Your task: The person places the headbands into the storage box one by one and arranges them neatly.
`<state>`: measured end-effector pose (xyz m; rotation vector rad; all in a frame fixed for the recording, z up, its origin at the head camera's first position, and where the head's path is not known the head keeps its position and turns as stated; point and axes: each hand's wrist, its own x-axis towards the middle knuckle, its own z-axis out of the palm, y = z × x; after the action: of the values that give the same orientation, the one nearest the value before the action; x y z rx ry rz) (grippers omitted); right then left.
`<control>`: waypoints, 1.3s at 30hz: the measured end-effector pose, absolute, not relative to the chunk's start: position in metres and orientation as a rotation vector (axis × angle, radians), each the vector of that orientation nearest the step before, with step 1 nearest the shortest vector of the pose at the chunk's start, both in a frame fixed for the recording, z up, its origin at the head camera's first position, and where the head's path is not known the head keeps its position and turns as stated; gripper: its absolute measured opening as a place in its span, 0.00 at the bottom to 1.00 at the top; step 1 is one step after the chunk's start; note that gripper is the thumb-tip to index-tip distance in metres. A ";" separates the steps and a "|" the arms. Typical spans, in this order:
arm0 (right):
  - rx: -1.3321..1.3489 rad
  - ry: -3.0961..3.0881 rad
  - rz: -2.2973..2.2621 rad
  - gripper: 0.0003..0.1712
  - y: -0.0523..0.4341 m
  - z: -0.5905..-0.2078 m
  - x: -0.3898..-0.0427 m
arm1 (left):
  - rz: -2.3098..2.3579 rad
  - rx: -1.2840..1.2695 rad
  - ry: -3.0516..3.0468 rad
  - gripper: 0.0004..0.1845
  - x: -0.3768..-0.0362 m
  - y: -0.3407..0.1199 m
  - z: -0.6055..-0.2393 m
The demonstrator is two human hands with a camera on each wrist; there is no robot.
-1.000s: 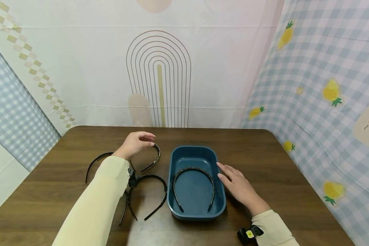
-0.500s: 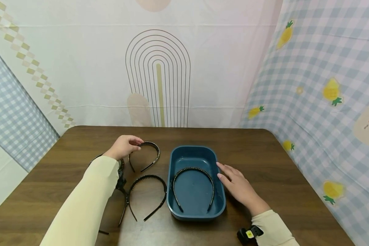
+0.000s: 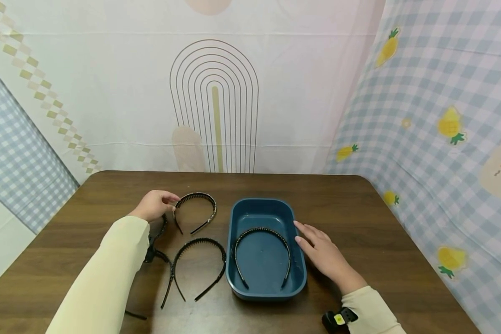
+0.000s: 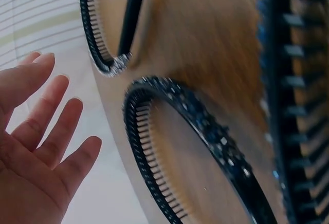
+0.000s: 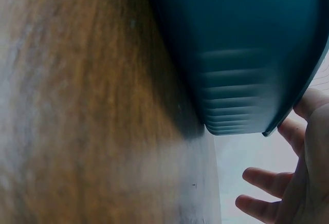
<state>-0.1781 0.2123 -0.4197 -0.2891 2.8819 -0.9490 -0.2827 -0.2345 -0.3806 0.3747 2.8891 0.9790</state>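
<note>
The left hand hovers with fingers spread loosely, holding nothing, its fingertips just beside a studded headband on the table; the right hand rests flat, fingers straight, against the blue tray

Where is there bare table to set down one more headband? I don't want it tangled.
Bare wood lies right of the blue tray, beyond the right hand, and behind the tray toward the backdrop. Left of the tray is crowded with headbands near the left hand.
</note>
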 end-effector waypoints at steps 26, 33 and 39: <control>-0.293 2.905 -0.915 0.36 0.213 -0.418 -0.177 | 0.828 0.252 2.892 0.26 -0.287 -0.263 -0.397; -0.297 2.902 -0.922 0.36 0.212 -0.419 -0.178 | 0.806 0.233 2.884 0.24 -0.289 -0.270 -0.401; -0.285 2.900 -0.923 0.36 0.212 -0.419 -0.178 | 0.792 0.237 2.879 0.23 -0.289 -0.273 -0.402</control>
<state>-0.1780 0.2124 -0.4191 -0.2848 2.8996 -0.9234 -0.2891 -0.2727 -0.4025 0.2370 2.8795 0.7918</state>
